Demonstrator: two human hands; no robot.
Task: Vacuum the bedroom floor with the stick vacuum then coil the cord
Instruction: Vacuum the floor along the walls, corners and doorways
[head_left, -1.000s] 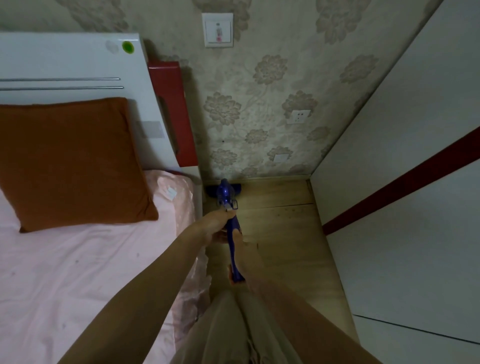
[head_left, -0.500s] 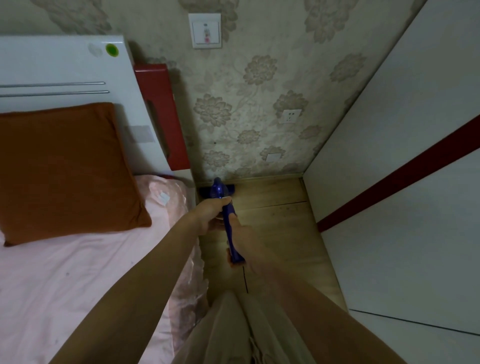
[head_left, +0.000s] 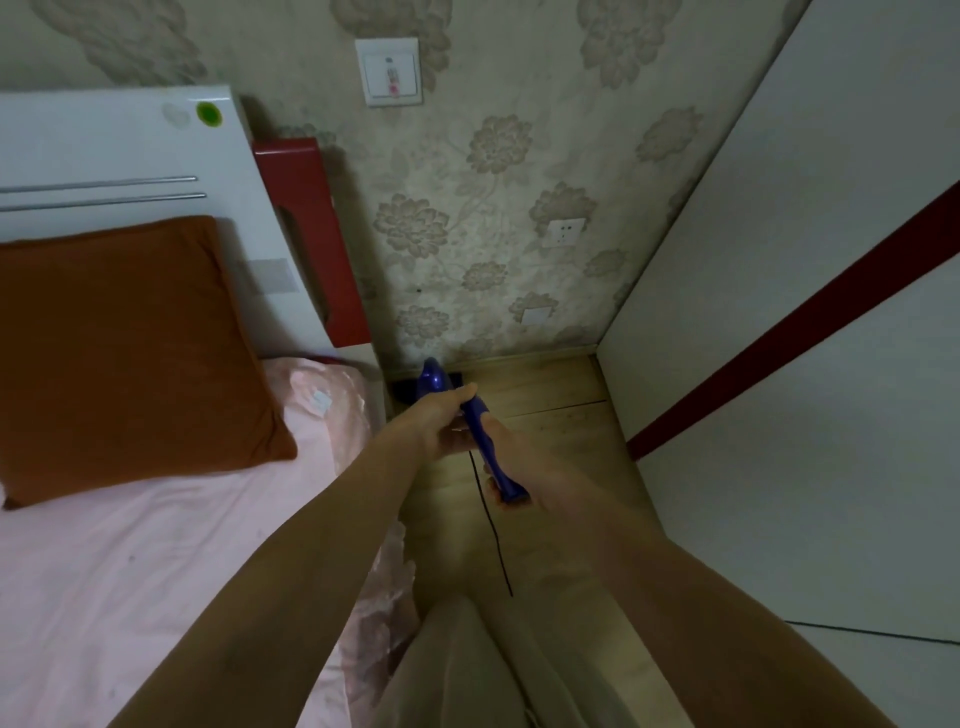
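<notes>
Head view: both hands grip stick vacuum between bed and wardrobe.

glossy plastic vacuum; wooden floor

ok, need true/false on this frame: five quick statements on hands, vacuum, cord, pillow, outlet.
1. Both hands hold the blue stick vacuum. True: left hand, right hand.
2. The vacuum's dark floor head sits by the wall. True.
3. The thin black cord is coiled on the bed. False: it trails down over the wooden floor.
4. The orange square pillow lies on the floor. False: on the pink bed sheet.
5. The cord is plugged into the white wall outlet. False: nothing in it.
</notes>
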